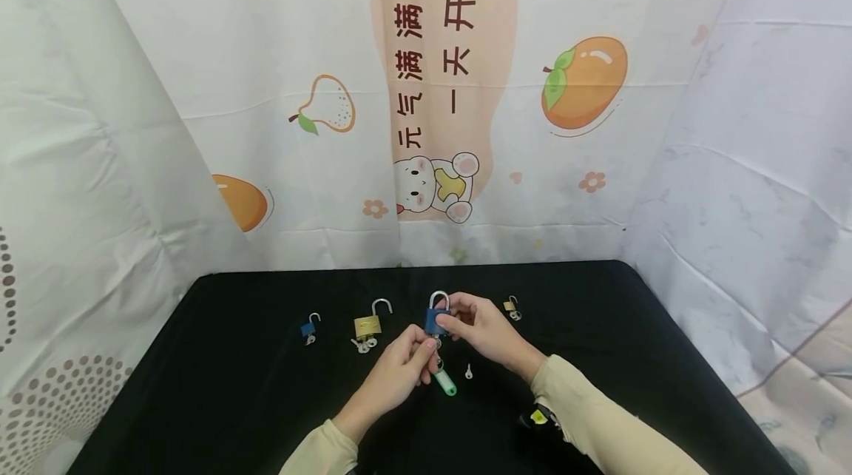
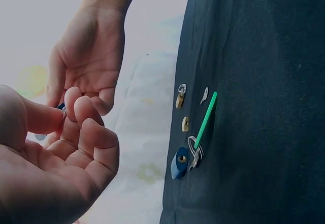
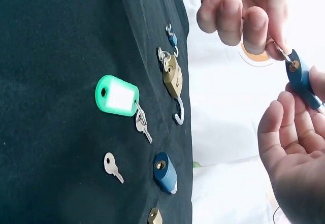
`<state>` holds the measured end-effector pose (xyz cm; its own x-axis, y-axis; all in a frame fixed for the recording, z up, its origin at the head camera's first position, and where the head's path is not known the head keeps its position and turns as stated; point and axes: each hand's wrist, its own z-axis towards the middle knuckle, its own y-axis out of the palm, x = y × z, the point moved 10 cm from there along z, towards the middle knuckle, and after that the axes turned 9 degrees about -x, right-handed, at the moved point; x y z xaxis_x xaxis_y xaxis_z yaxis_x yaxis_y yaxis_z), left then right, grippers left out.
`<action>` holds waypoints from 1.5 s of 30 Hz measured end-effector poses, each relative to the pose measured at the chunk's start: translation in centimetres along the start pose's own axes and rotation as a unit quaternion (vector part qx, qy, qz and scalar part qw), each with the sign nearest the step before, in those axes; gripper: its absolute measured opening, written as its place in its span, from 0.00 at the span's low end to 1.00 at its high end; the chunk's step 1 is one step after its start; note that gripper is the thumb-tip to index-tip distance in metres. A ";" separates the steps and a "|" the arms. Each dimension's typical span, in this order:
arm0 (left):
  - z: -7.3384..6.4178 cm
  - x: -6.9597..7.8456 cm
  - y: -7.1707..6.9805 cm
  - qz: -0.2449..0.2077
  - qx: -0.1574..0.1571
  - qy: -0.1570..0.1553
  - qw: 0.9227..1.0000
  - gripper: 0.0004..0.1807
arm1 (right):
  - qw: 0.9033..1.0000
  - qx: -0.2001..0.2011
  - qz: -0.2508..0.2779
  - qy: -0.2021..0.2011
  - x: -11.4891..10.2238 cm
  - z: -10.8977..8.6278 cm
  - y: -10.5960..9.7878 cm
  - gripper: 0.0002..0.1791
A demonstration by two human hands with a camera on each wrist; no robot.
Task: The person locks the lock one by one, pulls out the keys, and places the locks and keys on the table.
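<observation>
My right hand point(image 1: 489, 327) holds a blue padlock point(image 1: 437, 321) with its silver shackle upward, the thumb over its front. Just below, my left hand point(image 1: 402, 364) pinches a small silver key point(image 3: 284, 55) between thumb and finger. In the right wrist view the key's tip is at the keyhole in the padlock's base; how deep it sits I cannot tell. In the left wrist view, fingers mostly hide that padlock. Beneath the hands, a green key tag point(image 3: 117, 96) with keys on its ring lies on the black cloth, with a loose silver key point(image 1: 469, 371) nearby.
A second blue padlock point(image 3: 165, 173) lies on the cloth behind the hands. Further left are an open brass padlock point(image 1: 367, 326) with keys and a small blue padlock point(image 1: 308, 329). A small brass padlock point(image 1: 509, 305) lies right. White printed curtains point(image 1: 333, 186) surround the table.
</observation>
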<state>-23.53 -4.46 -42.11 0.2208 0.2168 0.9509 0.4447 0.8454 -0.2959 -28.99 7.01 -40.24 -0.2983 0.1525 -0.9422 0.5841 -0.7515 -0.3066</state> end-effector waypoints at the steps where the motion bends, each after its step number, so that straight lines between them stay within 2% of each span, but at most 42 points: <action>1: -0.1 0.0 0.1 -0.001 -0.001 -0.002 1.000 0.12 | 1.000 -0.001 -0.002 -0.001 -0.1 -0.1 0.0 0.13; 3: -0.1 -0.1 0.1 -0.004 -0.002 -0.004 1.000 0.12 | 1.000 -0.003 -0.006 0.000 -0.1 -0.1 0.0 0.13; 5: -0.2 -0.3 0.4 -0.001 -0.010 -0.009 1.000 0.10 | 1.000 0.013 0.006 0.004 -0.2 0.0 -0.5 0.15; 10: -0.5 -1.8 0.5 -0.005 -0.025 -0.043 0.999 0.11 | 0.995 0.098 0.005 -0.003 -1.1 0.0 -3.8 0.16; 12: -0.7 -2.5 -0.3 0.011 -0.008 -0.061 0.998 0.13 | 0.994 0.104 -0.010 -0.012 -1.6 -0.1 -4.4 0.16; 14: -0.9 -3.0 -1.3 0.064 0.015 -0.078 0.995 0.12 | 0.996 0.083 -0.016 -0.012 -1.6 0.0 -4.3 0.15; 16: -1.1 -3.6 -2.0 0.130 0.022 -0.098 0.986 0.11 | 0.998 0.057 -0.014 -0.009 -1.5 0.1 -3.7 0.15; 18: -1.5 -4.2 -2.4 0.190 0.023 -0.116 0.975 0.10 | 0.999 0.039 -0.011 -0.002 -1.2 0.1 -3.2 0.15; 20: -1.7 -4.8 -2.7 0.232 0.021 -0.130 0.964 0.12 | 0.999 0.032 -0.004 0.005 -0.8 0.1 -2.9 0.15; 25: -2.1 -6.0 -3.5 0.264 0.034 -0.154 0.951 0.21 | 0.999 0.031 0.012 0.023 0.1 0.1 -2.6 0.16; 28: -2.3 -6.6 -3.6 0.283 0.026 -0.173 0.943 0.26 | 0.999 0.027 0.013 0.034 0.5 0.2 -2.6 0.17; 31: -2.6 -7.0 -3.6 0.315 0.016 -0.191 0.929 0.27 | 0.999 0.020 0.013 0.042 0.8 0.2 -2.4 0.17; 36: -2.6 -6.0 -4.0 0.380 0.029 -0.193 0.904 0.28 | 0.999 0.005 0.025 0.047 1.0 0.3 -2.0 0.17; 38: -2.5 -5.2 -4.1 0.399 0.035 -0.180 0.898 0.27 | 0.998 0.001 0.029 0.050 1.0 0.5 -1.9 0.16; 39: -2.4 -4.7 -4.1 0.401 0.034 -0.166 0.900 0.25 | 0.998 0.000 0.031 0.052 1.1 0.5 -1.9 0.17; 43: -1.8 -2.9 -3.7 0.377 0.026 -0.089 0.922 0.12 | 0.998 -0.004 0.034 0.055 1.2 0.7 -1.6 0.17; 44: -1.6 -2.5 -3.6 0.369 0.025 -0.067 0.927 0.12 | 0.998 -0.006 0.035 0.056 1.3 0.8 -1.5 0.18; 45: -1.4 -2.1 -3.5 0.360 0.026 -0.048 0.931 0.16 | 0.998 -0.008 0.038 0.055 1.3 0.8 -1.4 0.18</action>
<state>-24.32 -8.60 -43.18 0.3653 0.7770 0.5126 0.1683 0.4865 -0.8573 -30.86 7.76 -40.95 -0.1691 0.1662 -0.9715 0.6134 -0.7538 -0.2357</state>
